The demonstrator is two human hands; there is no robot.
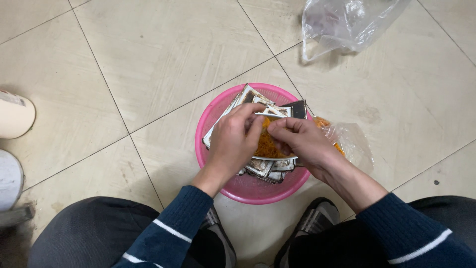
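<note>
- Down on the tiled floor [148, 59], a round pink basket [218, 116] sits between the person's knees, just ahead of two dark shoes.
- Inside the basket lies a stack of small white trays [270, 168] with dark, stained rims; some stand tilted against the basket's far wall, others lie flat near its near edge.
- On top of the stack, one tray holds a heap of orange shreds [265, 146], roughly at the basket's middle.
- Left hand [233, 141]: its fingers are curled over the far edge of the top tray, thumb and forefinger pinched on that tray's rim.
- Right hand [300, 141]: its fingertips are closed into the orange shreds, touching the left hand's fingertips above the heap.
- A small clear bag [352, 144] with more orange material in it lies on the floor, touching the basket's right edge, behind the right wrist.
- A larger crumpled clear bag [347, 22] lies well apart, near the floor's far right.
- At the floor's left edge, a pale rounded container [15, 116] and a grey one [10, 178] are partly cut off.
</note>
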